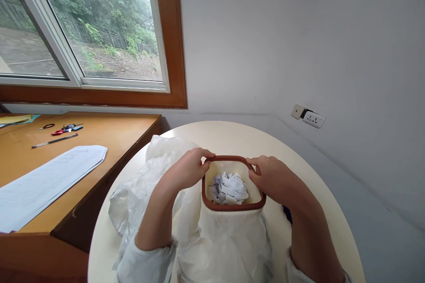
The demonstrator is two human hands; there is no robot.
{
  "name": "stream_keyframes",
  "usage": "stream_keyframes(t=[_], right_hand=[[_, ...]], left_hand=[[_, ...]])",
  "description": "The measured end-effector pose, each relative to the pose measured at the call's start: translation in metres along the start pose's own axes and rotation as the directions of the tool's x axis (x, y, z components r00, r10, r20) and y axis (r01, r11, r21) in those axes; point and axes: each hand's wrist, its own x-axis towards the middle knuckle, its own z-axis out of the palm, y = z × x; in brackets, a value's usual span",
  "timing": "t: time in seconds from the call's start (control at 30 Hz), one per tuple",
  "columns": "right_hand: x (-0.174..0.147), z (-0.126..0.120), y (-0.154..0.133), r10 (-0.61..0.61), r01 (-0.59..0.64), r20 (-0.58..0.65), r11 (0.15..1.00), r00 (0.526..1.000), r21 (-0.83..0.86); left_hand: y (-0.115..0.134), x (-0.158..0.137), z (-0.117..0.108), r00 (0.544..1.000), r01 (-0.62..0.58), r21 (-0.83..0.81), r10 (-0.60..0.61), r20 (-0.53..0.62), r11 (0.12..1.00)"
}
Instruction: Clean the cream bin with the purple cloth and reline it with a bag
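Observation:
A small trash bin [206, 172] with a brown rim stands on the round table, a translucent white plastic bag [229, 243] draped around its outside. Crumpled white paper [230, 188] lies inside it. My left hand [191, 168] grips the rim at the far left corner, thumb and fingers pinched on it. At the far right corner my right hand [270, 174] holds the same rim in a similar pinch. More of the thin plastic [139, 181] spreads across the table to the left, partly behind my left forearm.
The round cream table [212, 130] stands against the wall. To the left, a wooden desk [109, 128] holds white papers [53, 183], a pen [55, 140], keys [69, 128] and a black ring [49, 126]. A dark object [287, 213] shows beside my right forearm. Wall sockets [314, 118] are at right.

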Motion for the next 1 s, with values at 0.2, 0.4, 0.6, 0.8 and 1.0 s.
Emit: stream_keyframes(t=[0.2, 0.4, 0.6, 0.8, 1.0], right_hand=[[-0.001, 0.0, 0.0, 0.003, -0.003, 0.013, 1.0, 1.0, -0.014], [-0.002, -0.001, 0.006, -0.053, 0.053, 0.05, 0.999, 0.997, -0.01], [-0.003, -0.006, 0.012, -0.142, 0.138, 0.096, 0.989, 0.985, 0.049], [-0.004, -0.011, 0.022, -0.19, 0.153, 0.218, 0.972, 0.957, 0.177], [-0.005, -0.014, 0.026, -0.202, 0.126, 0.308, 0.96, 0.93, 0.249]], left_hand=[[0.002, -0.002, -0.003, 0.998, -0.023, -0.038, 0.026, 0.057, 0.999], [0.005, -0.003, -0.006, 0.996, -0.043, -0.026, 0.045, 0.078, 0.999], [-0.001, -0.005, -0.009, 0.996, -0.001, 0.01, 0.0, 0.084, 1.0], [-0.005, -0.008, -0.015, 0.987, -0.01, 0.006, 0.009, 0.16, 1.0], [-0.009, -0.013, -0.019, 0.963, -0.019, -0.005, 0.02, 0.27, 1.0]])
